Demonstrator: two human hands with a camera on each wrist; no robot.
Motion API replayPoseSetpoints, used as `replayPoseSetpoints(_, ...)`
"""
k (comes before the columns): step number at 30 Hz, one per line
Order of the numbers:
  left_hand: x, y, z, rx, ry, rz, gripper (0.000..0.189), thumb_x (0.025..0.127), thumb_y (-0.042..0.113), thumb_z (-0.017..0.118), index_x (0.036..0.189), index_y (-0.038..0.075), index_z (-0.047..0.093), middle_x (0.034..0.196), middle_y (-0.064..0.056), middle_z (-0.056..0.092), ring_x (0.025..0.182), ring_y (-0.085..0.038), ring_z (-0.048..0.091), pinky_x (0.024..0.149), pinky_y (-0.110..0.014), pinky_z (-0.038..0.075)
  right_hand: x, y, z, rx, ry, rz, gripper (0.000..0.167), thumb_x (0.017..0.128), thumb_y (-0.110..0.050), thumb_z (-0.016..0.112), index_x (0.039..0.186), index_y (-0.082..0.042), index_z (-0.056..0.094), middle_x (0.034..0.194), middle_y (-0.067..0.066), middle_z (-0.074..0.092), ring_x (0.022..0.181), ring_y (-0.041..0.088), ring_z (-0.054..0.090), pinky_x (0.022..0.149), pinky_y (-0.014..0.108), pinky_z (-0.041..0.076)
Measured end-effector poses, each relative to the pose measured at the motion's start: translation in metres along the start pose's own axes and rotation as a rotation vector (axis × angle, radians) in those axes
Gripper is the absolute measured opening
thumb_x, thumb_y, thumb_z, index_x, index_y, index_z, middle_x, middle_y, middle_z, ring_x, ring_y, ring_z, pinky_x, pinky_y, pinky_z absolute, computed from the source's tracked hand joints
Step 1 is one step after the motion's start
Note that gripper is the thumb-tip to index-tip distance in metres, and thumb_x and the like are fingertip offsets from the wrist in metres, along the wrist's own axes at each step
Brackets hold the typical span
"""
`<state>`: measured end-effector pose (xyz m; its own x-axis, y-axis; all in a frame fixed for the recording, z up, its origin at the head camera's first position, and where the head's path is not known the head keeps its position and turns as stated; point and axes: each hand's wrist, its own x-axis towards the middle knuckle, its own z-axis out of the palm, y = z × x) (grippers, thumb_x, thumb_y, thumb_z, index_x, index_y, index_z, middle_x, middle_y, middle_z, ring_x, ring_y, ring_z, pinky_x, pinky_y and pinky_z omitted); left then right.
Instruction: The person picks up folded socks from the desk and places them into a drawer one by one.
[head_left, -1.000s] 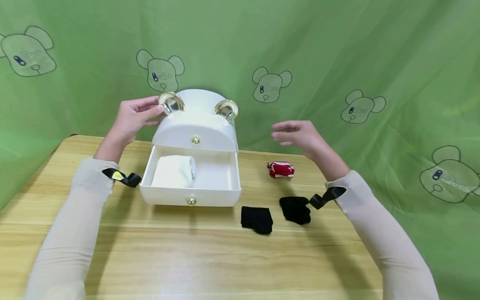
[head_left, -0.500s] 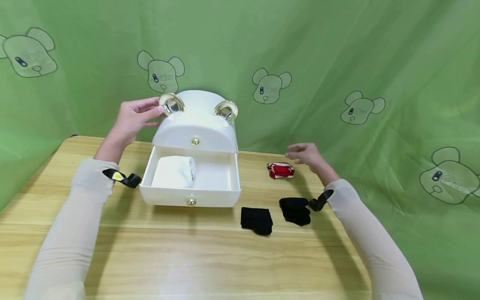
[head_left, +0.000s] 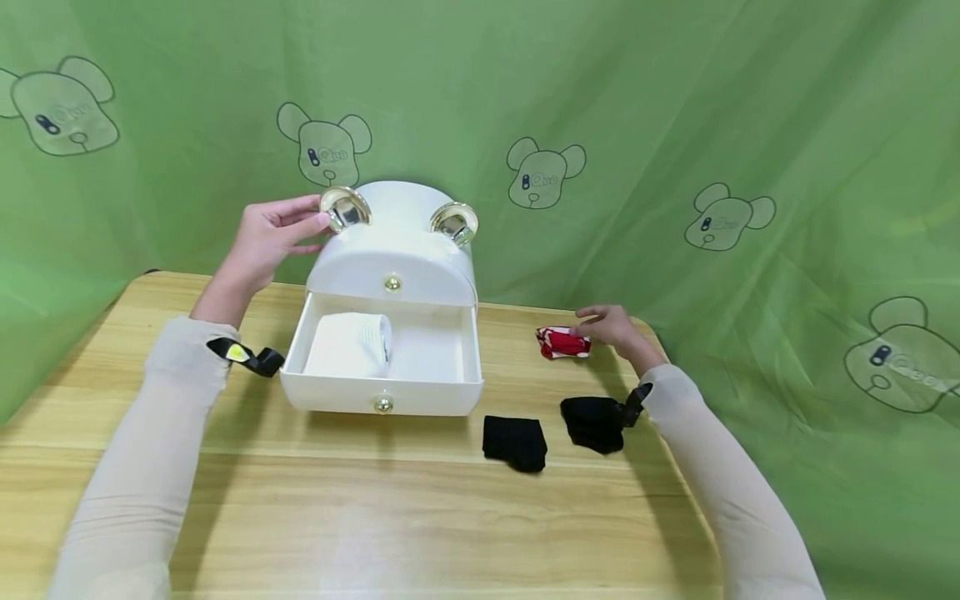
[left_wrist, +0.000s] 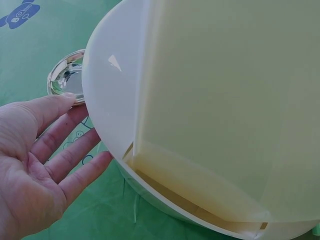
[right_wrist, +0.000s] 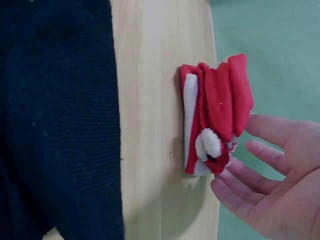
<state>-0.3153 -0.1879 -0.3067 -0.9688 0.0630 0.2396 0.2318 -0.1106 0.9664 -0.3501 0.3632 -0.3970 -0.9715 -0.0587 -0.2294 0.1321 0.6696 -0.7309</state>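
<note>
A white drawer cabinet (head_left: 390, 258) with a rounded top and two gold bowl-shaped ears stands at the back left. My left hand (head_left: 276, 237) pinches its left gold ear (head_left: 345, 208), thumb in front and index finger behind. In the left wrist view the other fingers lie straight against the cabinet's side. To the right, a folded red-and-white sock bundle (right_wrist: 220, 107) rests near the table's back edge. My right hand (head_left: 611, 327) is at its right end, fingers loosely extended and fingertips right at the cloth, in the right wrist view (right_wrist: 280, 175) too.
The cabinet's lower drawer (head_left: 382, 396) is pulled out, with a white rolled bundle (head_left: 348, 343) in its left half. Two folded black socks, one nearer the drawer (head_left: 514, 442) and one farther right (head_left: 591, 422), lie on the wooden table (head_left: 420, 517). A green curtain (head_left: 450, 83) hangs behind.
My right hand has come down, first rightward, from above the table to the right end of the red-and-white bundle. The left hand has stayed at the gold ear.
</note>
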Motion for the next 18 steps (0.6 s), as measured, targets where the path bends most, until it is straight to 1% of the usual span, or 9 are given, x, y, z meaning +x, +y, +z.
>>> replayPoseSetpoints(1,0.000,0.000,0.000,0.003,0.000,0.000,0.045,0.091,0.009,0.077,0.133,0.004,0.063,0.096,0.009,0.078,0.087,-0.007,0.075,0.078,-0.025,0.067,0.001,0.001,0.001,0.001,-0.008,0.007,0.059,0.099,-0.013,0.068,0.148,0.007,0.043,0.142,0.035,0.053,0.116,0.034,0.065,0.101,0.044,0.059)
replayPoseSetpoints(3,0.000,0.000,0.000,0.005,0.001,0.000,0.045,0.091,0.010,0.076,0.134,0.004,0.063,0.096,0.009,0.078,0.088,-0.007,0.075,0.078,-0.025,0.067,0.002,0.003,0.002,-0.006,-0.013,0.016,0.058,0.099,-0.011,0.067,0.149,0.007,0.043,0.142,0.035,0.053,0.117,0.033,0.064,0.104,0.048,0.057)
replayPoseSetpoints(10,0.000,0.000,0.001,-0.001,-0.002,0.002,0.045,0.091,0.009,0.076,0.134,0.004,0.062,0.096,0.008,0.078,0.089,-0.010,0.075,0.078,-0.024,0.067,0.005,0.010,0.005,-0.030,-0.042,0.043,0.061,0.098,-0.009,0.067,0.151,0.005,0.040,0.146,0.034,0.049,0.123,0.036,0.059,0.105,0.048,0.057)
replayPoseSetpoints(15,-0.001,0.000,0.000,0.010,0.004,-0.003,0.045,0.091,0.010,0.077,0.134,0.004,0.063,0.096,0.008,0.078,0.090,-0.010,0.075,0.078,-0.025,0.067,0.005,0.011,0.005,-0.046,-0.074,0.038,0.063,0.098,-0.011,0.068,0.152,0.004,0.039,0.147,0.034,0.048,0.123,0.032,0.059,0.102,0.043,0.059)
replayPoseSetpoints(18,-0.001,0.001,0.000,0.009,0.006,-0.005,0.046,0.091,0.010,0.077,0.134,0.004,0.062,0.096,0.009,0.078,0.089,-0.009,0.075,0.079,-0.025,0.067,0.006,0.012,0.005,-0.060,-0.077,0.036,0.061,0.097,-0.012,0.070,0.150,0.004,0.044,0.145,0.032,0.050,0.115,0.025,0.061,0.097,0.036,0.060)
